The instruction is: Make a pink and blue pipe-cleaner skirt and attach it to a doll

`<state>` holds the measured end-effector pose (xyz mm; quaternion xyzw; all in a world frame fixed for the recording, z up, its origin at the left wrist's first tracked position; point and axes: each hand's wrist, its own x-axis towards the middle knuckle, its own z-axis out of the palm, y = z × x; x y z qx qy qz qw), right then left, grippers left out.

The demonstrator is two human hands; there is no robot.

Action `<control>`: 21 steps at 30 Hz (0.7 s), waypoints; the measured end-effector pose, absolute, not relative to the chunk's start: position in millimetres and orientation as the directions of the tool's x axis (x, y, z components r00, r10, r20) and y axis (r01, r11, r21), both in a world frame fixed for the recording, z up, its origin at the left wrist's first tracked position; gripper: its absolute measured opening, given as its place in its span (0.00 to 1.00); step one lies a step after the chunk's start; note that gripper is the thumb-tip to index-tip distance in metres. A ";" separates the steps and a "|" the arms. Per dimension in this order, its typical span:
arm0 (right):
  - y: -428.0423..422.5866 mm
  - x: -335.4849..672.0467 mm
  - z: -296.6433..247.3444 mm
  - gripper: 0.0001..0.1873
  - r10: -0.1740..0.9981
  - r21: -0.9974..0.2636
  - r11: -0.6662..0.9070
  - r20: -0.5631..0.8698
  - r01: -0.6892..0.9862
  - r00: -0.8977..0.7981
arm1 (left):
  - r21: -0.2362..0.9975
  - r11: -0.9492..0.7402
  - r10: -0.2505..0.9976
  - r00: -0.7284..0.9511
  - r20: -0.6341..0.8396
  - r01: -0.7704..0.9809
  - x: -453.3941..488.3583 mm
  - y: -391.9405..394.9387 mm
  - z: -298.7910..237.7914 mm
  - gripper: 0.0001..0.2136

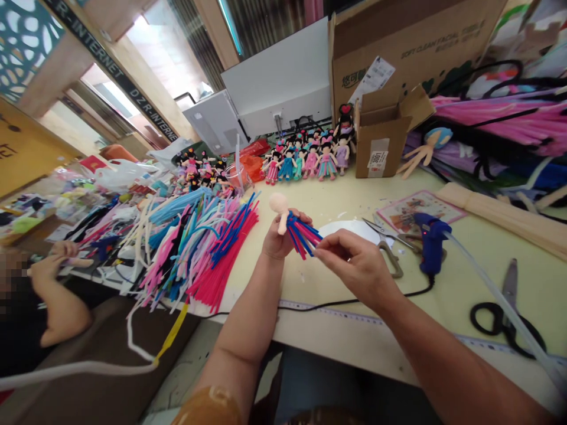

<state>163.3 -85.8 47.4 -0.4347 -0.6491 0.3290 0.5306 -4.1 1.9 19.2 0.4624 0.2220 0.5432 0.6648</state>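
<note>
My left hand (280,238) is closed around a small unfinished doll (280,210) with a bare pale head and a skirt of blue and pink pipe cleaners (303,235). My right hand (357,265) pinches the lower ends of those pipe cleaners. Both hands hover above the pale yellow table (336,283), near its front edge.
A big heap of pink, blue and white pipe cleaners (199,248) lies left. Finished dolls (305,158) stand at the back beside cardboard boxes (385,133). A blue glue gun (430,242), small scissors (390,239) and black scissors (505,313) lie right. Another person's arm (53,295) is at far left.
</note>
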 end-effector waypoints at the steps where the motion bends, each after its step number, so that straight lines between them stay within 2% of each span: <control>1: -84.6 166.2 47.6 0.04 0.907 -0.880 0.416 0.420 0.230 -0.034 | 0.857 -0.017 0.935 0.295 0.196 -0.515 -3.8 1.1 20.0 0.21; 4: -82.6 173.0 47.6 0.03 0.857 -0.810 0.474 0.514 0.345 0.030 | 0.862 -0.016 0.953 0.252 0.166 -0.506 -3.4 -0.2 21.4 0.22; 10: -83.8 167.8 40.1 0.07 0.744 -0.560 0.578 0.660 0.593 -0.102 | 0.861 -0.029 0.954 0.243 0.176 -0.509 -2.8 -0.9 21.3 0.21; 14: -82.7 161.3 35.5 0.06 0.661 -0.365 0.576 0.734 0.731 -0.154 | 0.860 -0.008 0.952 0.260 0.164 -0.510 0.5 -3.8 23.1 0.23; 17: -82.7 160.8 34.7 0.08 0.632 -0.305 0.578 0.754 0.756 -0.179 | 0.877 -0.001 0.955 0.260 0.144 -0.481 2.9 -5.8 24.5 0.25; 21: -84.1 162.4 35.3 0.07 0.609 -0.294 0.581 0.775 0.759 -0.166 | 0.873 -0.007 0.946 0.279 0.164 -0.488 2.8 -6.1 24.9 0.23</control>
